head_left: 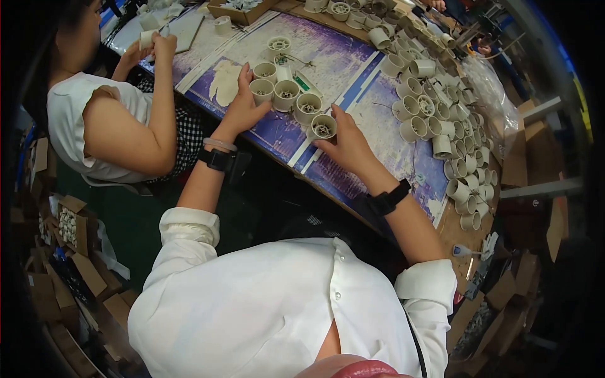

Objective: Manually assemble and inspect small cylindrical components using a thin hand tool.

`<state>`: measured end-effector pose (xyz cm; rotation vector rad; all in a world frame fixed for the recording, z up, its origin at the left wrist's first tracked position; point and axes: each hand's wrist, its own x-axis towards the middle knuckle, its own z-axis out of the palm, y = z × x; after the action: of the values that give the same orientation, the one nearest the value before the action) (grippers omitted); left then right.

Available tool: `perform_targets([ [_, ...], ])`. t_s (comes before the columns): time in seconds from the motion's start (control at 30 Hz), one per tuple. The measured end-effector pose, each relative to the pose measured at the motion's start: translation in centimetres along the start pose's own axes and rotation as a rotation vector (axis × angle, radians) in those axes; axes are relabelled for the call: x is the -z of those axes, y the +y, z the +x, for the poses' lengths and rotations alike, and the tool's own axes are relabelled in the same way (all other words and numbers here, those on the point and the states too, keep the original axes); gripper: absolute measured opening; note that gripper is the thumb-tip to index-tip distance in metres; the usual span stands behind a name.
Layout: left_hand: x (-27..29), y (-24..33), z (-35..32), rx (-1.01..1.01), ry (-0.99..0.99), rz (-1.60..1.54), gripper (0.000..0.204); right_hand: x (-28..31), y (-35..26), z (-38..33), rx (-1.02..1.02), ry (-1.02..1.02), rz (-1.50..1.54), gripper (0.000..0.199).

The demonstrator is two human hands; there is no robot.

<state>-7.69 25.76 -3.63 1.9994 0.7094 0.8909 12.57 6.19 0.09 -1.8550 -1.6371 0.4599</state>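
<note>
A row of white cup-shaped housings with small parts and wires inside stands on the worn purple table (350, 72). At its right end, my right hand (350, 145) grips a white cup-shaped housing (323, 128) between thumb and fingers. My left hand (241, 110) rests along the left end of the group, beside another housing (261, 92). Its fingers are stretched and its thumb is spread, close against the cup. Just behind the row lie a small green circuit board (302, 84) and a round white part (278, 45) with thin wires nearby.
Many similar housings (435, 107) are heaped along the table's right side. A clear plastic bag (495, 94) lies beyond them. To my left, a seated co-worker (113, 120) handles a white cup. An open cardboard box (242, 11) stands at the back; more boxes (75, 227) are on the floor.
</note>
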Motion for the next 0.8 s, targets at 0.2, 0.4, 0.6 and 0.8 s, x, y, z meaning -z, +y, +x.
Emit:
perform_targets([
  [0.2, -0.5, -1.4, 3.8, -0.033, -0.031, 0.094, 0.101, -1.4, -0.4, 4.3, -0.071, 0.016, -0.095, 0.082],
  [0.4, -0.9, -1.6, 7.4, 0.044, -0.022, 0.14, 0.104, -0.7, 0.9, 9.1, -0.181, 0.014, -0.107, 0.094],
  [0.6, 0.5, -0.8, 9.3, -0.033, -0.113, 0.036, 0.1, 1.7, 3.0, 11.7, -0.058, -0.111, -0.106, 0.119],
  [0.8, 2.5, -1.5, 8.8, -0.023, -0.236, 0.032, 0.088, 0.7, 2.7, 12.2, 0.069, -0.212, -0.034, 0.126],
])
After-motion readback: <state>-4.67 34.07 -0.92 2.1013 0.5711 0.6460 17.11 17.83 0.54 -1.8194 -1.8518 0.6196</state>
